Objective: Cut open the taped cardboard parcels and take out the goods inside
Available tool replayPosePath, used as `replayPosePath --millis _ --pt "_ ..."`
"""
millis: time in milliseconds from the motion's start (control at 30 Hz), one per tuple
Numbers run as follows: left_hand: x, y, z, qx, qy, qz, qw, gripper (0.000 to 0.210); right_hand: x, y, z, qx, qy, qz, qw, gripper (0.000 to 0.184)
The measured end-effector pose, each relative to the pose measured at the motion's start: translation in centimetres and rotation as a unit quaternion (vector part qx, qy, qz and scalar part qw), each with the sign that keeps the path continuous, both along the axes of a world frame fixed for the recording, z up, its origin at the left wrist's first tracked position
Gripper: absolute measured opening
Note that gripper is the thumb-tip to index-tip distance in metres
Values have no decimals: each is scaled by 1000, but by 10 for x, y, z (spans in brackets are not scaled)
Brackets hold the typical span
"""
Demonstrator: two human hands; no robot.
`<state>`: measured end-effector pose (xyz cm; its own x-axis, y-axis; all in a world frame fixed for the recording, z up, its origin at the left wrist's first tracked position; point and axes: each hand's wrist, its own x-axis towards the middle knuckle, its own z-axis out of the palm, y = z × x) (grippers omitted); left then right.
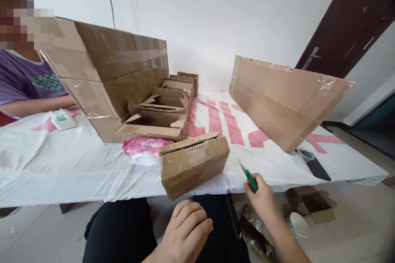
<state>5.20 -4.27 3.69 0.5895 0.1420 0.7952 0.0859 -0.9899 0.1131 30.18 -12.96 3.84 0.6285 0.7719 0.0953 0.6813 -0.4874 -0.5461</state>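
Observation:
My right hand (262,197) is closed around the green handle of a small knife (251,181), its thin pointed blade aimed up and left over the white tablecloth (92,172). My left hand (187,230) is curled above my lap, just below a small cardboard box (196,164); what its fingers hold, if anything, is hidden. That box lies tilted at the table's front edge, with a torn slit between its top flaps. Behind it, a pink pack of wipes (146,150) rests against a row of open cardboard boxes (159,119).
Large stacked cartons (120,61) stand on the left, with a person in a purple shirt (18,78) behind them. A big cardboard panel (277,94) leans at right. Near it lie a clear cup (306,155) and a dark phone (317,169). An open carton (311,203) sits on the floor.

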Motion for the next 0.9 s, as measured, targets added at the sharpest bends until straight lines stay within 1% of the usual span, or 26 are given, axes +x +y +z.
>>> replayPosePath --millis 33,100,167,200,267,300,333,367,400,433,500,567,633,700,767,800,833,900 --pt "-3 3 3 7 -13 14 1000 15 17 1 -2 -56 -45 -44 996 17" --pt "-11 11 8 27 -57 50 997 15 44 2 -6 -128 -77 -85 985 17" --pt "-18 23 11 28 -126 107 986 18 60 1 -8 -154 -73 -92 981 16" --pt "-20 31 12 9 -165 147 975 22 65 0 -9 -162 -73 -95 979 17" --pt "-24 46 13 -76 -209 235 946 32 68 -2 -12 -172 -78 -102 977 23" --pt "-25 53 12 -134 -205 268 932 37 69 -3 -13 -176 -81 -104 975 26" --pt "-26 58 12 -191 -184 285 921 43 69 -4 -15 -180 -82 -104 975 27" --pt "-27 63 11 -238 -154 287 915 48 70 -5 -18 -183 -83 -100 974 27" --pt "-27 66 9 -268 -127 278 914 48 72 -6 -20 -183 -82 -94 975 27" --pt "-28 68 7 -279 -110 262 917 45 73 -7 -24 -180 -80 -88 976 27" --pt "-29 68 4 -260 -110 233 931 33 77 -8 -31 -166 -70 -80 980 29" --pt "-29 65 4 -230 -127 214 941 27 80 -10 -37 -151 -58 -78 984 31" --pt "-29 62 7 -222 -128 200 946 22 84 -11 -43 -127 -53 -76 987 31" --pt "-29 61 12 -220 -119 178 952 15 87 -12 -48 -76 -71 -70 992 31" --pt "-29 61 16 -210 -111 148 960 21 91 -12 -53 -23 -96 -66 993 30" --pt "-29 61 17 -205 -108 135 963 25 94 -12 -55 -10 -100 -65 993 30" --pt "-30 61 17 -204 -106 125 965 29 96 -12 -57 -15 -92 -69 993 31" --pt "-31 59 15 -216 -104 117 964 33 100 -11 -60 -60 -54 -84 993 33"
